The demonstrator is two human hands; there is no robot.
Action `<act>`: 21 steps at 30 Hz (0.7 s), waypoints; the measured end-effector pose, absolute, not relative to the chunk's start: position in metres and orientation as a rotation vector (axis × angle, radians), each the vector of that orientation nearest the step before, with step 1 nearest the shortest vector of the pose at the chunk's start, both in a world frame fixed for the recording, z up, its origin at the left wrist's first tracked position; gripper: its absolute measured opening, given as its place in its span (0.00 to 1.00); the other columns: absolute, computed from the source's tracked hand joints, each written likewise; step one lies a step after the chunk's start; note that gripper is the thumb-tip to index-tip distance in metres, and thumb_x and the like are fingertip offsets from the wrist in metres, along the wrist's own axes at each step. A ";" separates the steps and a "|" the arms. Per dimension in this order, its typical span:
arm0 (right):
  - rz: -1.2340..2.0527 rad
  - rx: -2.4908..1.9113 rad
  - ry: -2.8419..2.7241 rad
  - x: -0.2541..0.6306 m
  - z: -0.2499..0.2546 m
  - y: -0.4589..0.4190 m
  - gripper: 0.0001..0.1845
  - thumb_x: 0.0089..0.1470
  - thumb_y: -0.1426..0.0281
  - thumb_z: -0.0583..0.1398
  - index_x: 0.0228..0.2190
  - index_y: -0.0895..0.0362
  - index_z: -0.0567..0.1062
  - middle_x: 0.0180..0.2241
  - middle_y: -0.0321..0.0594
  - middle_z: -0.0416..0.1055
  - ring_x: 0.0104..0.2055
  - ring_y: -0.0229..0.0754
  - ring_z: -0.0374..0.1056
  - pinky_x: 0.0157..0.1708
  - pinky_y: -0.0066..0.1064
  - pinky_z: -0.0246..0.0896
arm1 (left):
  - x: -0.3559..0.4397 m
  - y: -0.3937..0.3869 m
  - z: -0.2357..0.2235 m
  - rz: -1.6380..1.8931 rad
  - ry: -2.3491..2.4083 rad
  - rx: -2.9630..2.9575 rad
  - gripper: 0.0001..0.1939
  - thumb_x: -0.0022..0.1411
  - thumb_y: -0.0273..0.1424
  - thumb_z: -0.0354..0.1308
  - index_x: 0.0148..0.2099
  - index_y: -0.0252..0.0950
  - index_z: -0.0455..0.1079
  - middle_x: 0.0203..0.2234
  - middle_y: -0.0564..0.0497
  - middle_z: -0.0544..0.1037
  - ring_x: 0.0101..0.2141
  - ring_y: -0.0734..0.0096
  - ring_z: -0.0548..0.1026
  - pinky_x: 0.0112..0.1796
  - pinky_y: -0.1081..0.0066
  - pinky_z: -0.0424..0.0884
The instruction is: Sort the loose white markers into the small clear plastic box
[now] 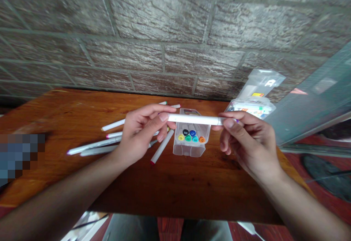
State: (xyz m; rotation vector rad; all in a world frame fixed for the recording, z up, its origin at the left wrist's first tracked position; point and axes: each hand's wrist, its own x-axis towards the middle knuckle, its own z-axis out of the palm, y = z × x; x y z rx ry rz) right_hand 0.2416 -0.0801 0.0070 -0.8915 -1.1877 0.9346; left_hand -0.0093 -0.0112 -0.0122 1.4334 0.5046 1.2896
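Note:
A white marker [194, 119] with purple at its tips is held level above the table. My left hand [142, 131] pinches its left end between thumb and fingers. At the other end, my right hand [246, 138] grips it the same way. Below and behind it stands a clear plastic case [189, 150] holding several markers with numbered, coloured ends: yellow, black, blue, green, light blue and orange. Several loose white markers [94, 146] lie on the table around my left hand, which partly covers them. One loose marker [162, 147] with a red end rests just left of the case.
A second clear case [260, 82], lid raised, stands at the table's back right with more markers inside. The wooden table [192, 186] backs onto a stone-block wall [159, 25]. To the right is a glass panel [320, 98], with a dark round base [326, 175] on the floor.

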 end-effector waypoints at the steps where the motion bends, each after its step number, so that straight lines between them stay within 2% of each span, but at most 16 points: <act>1: 0.939 -0.886 -1.185 0.242 0.007 -0.080 0.06 0.63 0.65 0.72 0.41 0.53 0.86 0.32 0.39 0.86 0.16 0.33 0.71 0.13 0.23 0.66 | -0.009 -0.011 -0.012 1.293 0.497 1.434 0.10 0.71 0.36 0.67 0.51 0.41 0.84 0.33 0.46 0.87 0.20 0.78 0.70 0.22 0.73 0.67; 10: 0.948 -0.884 -1.142 0.240 0.010 -0.080 0.08 0.62 0.63 0.72 0.40 0.52 0.82 0.33 0.39 0.86 0.15 0.35 0.70 0.12 0.25 0.65 | -0.008 -0.009 -0.011 1.334 0.513 1.402 0.09 0.68 0.37 0.70 0.46 0.39 0.84 0.30 0.47 0.85 0.19 0.78 0.69 0.21 0.74 0.66; 16: 0.938 -0.880 -1.134 0.240 0.012 -0.081 0.08 0.59 0.63 0.74 0.38 0.52 0.85 0.30 0.38 0.85 0.15 0.34 0.70 0.12 0.24 0.64 | -0.004 -0.008 -0.005 1.364 0.499 1.306 0.07 0.64 0.35 0.72 0.43 0.40 0.87 0.26 0.50 0.82 0.18 0.80 0.66 0.19 0.76 0.64; 21: 0.927 -0.904 -1.146 0.241 0.013 -0.082 0.09 0.60 0.61 0.73 0.39 0.51 0.87 0.32 0.39 0.85 0.15 0.34 0.69 0.11 0.25 0.62 | -0.003 -0.009 -0.003 1.370 0.495 1.275 0.08 0.63 0.35 0.73 0.43 0.39 0.87 0.26 0.49 0.82 0.18 0.79 0.67 0.19 0.76 0.64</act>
